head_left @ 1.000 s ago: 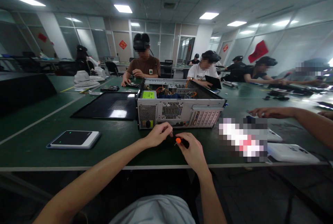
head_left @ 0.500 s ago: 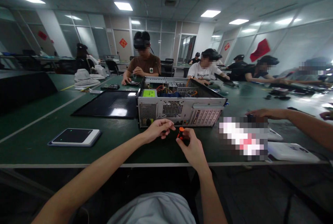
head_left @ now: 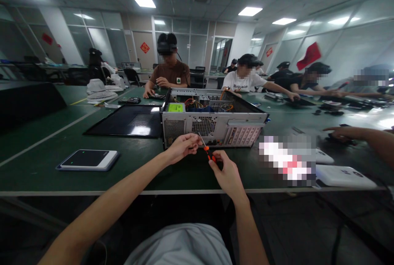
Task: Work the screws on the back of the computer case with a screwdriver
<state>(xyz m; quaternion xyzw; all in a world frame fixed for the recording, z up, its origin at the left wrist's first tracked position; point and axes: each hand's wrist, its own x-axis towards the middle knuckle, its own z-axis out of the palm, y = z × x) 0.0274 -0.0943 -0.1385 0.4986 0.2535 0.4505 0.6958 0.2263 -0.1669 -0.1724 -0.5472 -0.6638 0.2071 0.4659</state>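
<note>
In my right hand is a screwdriver with an orange and black handle, its thin shaft tilted up and to the left. My left hand is closed in a pinch beside the shaft's upper end; whatever its fingertips may hold is too small to make out. Just beyond both hands a computer case lies on its side, its back panel with vents and slot covers facing me. Its top side is uncovered, showing wires and a box with a green label.
A black side panel lies left of the case. Nearer me is a white and black flat device. On the right are a white device, a blurred patch and another person's hand. Co-workers sit across the green table.
The screwdriver has swung so its shaft now shows, pointing up and left toward my left fingers. Across the table a co-worker's arm has stretched out to the right.
</note>
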